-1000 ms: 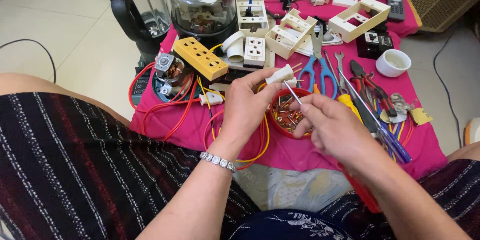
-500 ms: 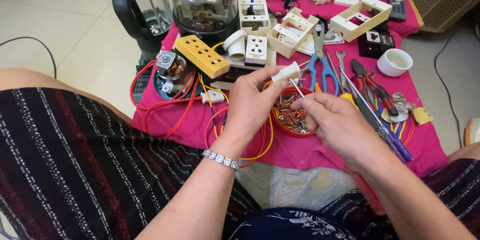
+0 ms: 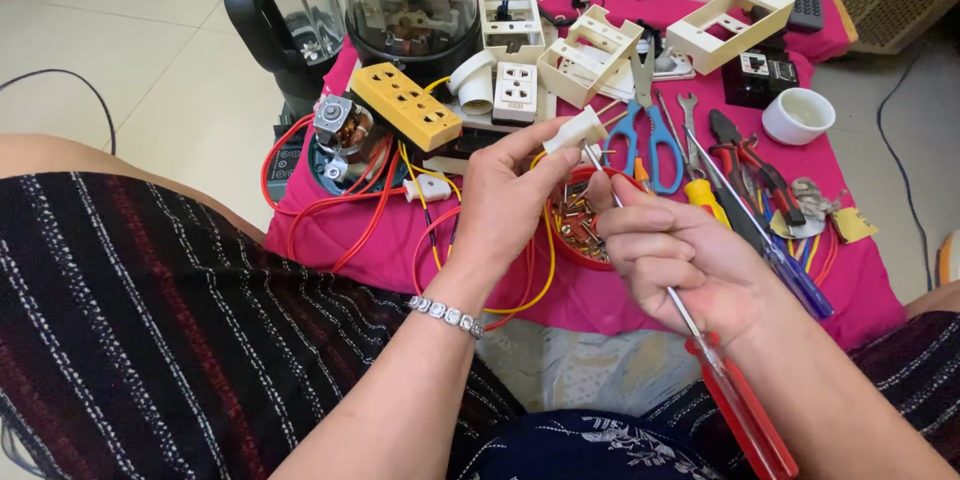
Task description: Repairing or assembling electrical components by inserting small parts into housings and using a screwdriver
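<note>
So right now I'm watching the left hand pinching a small white plastic plug-like fitting between thumb and fingertips, holding it up just above the round red dish of small screws and metal bits. The right hand is curling loosely closed around the thin metal shaft of a red-handled screwdriver, with the handle sticking out back toward the lap and the tip poking up right at the underside of the white fitting. Looks to me like the step in hand is working a screw on that fitting, either seating the tip or turning it, though I can't tell if the blade is actually in a slot since it's too small to make out. My guess is the next bit is calling for keeping the fitting steady in that pinch and lining the tip up square so it isn't slipping off. Everything is happening over a bright pink cloth spread on the floor, with blue-handled scissors just beyond the hands, a yellow rectangular socket block off to the left, and red and yellow wires looping under the left wrist. Neither hand is spread open; both are gripping something.
</note>
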